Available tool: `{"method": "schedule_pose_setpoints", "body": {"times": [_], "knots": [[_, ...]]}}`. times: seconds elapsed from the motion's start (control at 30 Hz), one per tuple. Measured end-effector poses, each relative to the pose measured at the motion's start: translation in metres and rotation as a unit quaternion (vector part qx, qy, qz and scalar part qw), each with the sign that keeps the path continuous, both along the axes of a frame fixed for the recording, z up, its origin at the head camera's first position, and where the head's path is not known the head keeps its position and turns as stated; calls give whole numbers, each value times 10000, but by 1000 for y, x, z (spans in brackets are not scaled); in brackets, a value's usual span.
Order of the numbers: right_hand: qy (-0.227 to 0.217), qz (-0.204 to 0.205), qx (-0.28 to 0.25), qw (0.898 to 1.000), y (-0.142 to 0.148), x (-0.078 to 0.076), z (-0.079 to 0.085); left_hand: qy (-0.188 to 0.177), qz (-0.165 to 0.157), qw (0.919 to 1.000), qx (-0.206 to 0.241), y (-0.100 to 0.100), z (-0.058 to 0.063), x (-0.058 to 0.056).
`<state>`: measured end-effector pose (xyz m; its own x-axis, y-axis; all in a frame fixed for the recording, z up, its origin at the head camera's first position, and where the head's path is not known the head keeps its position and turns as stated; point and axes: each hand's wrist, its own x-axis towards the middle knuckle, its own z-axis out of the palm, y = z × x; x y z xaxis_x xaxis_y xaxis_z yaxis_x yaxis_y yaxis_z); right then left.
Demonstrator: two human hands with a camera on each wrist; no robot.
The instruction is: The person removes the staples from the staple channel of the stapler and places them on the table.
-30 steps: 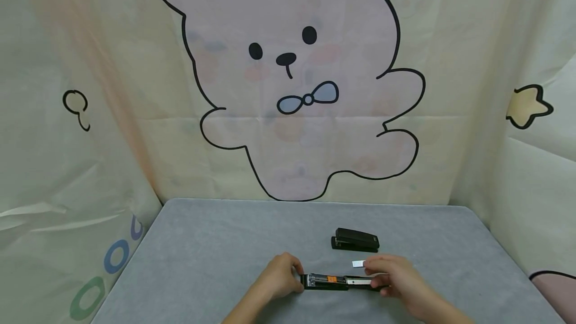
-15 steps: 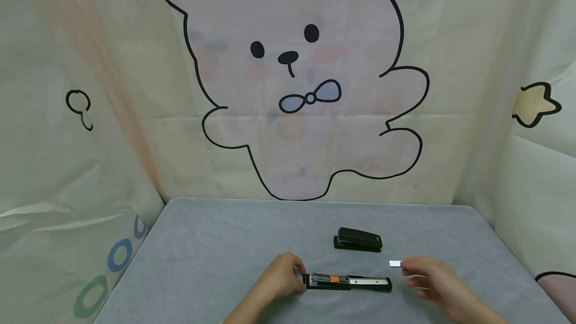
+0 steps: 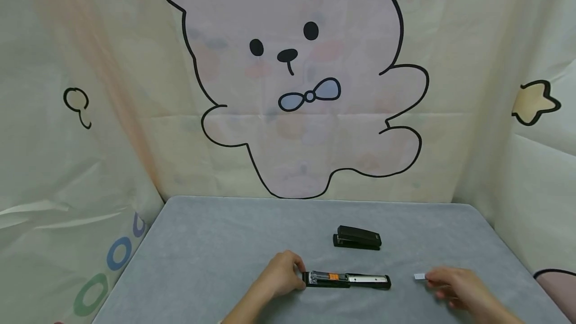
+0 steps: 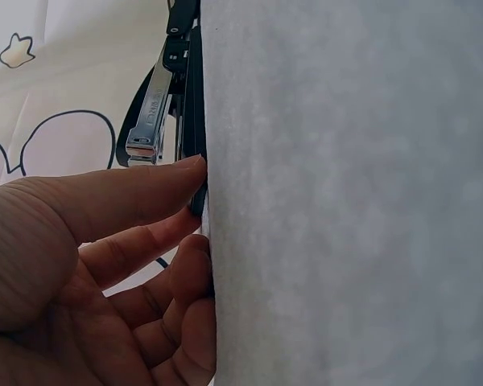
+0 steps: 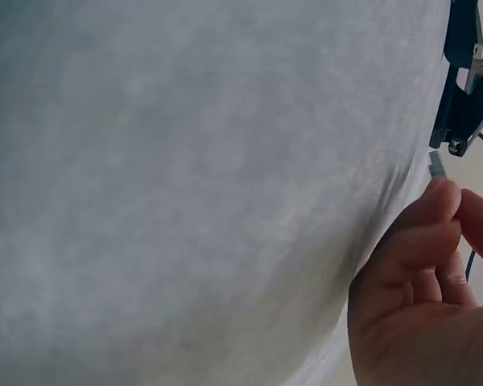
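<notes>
An opened black stapler [image 3: 366, 279] lies flat on the grey cloth, its metal staple channel and orange-marked part facing up. My left hand [image 3: 281, 275] pinches its left end between thumb and fingers; in the left wrist view the thumb lies against the stapler's black base [image 4: 195, 104]. To the right, apart from the stapler, my right hand [image 3: 463, 288] pinches a short silvery strip of staples [image 3: 419, 276] by one end. The strip [image 5: 437, 166] shows at the fingertips in the right wrist view, just above the cloth.
Behind the opened stapler stands a second, closed black stapler [image 3: 357, 238]. A grey cloth [image 3: 216, 244] covers the table, whose far edge meets a curtain [image 3: 288, 159] with a cartoon animal. Similar curtains hang at both sides.
My right hand has moved away from the opened stapler to the right with the staple strip, then lower towards the cloth. My left hand keeps its hold on the stapler.
</notes>
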<state>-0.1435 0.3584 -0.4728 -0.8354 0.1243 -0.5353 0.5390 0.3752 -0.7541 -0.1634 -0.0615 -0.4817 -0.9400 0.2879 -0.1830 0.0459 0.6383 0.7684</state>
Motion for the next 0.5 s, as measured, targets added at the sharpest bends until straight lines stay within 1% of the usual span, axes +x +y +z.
{"method": "schedule_pose_setpoints", "body": {"times": [0.1,0.2,0.33,0.5], "knots": [[18,65,342,9994,2,0,-3,23,-7,10000,-3,-1,0,0],[190,144,659,9975,2,0,-7,80,-10,10000,-1,-1,-1,0],[372,245,936,9946,2,0,-11,128,-6,9999,-21,-1,-2,0],[398,292,1091,9928,5,-1,-14,90,-3,10000,-10,-1,-2,0]]}}
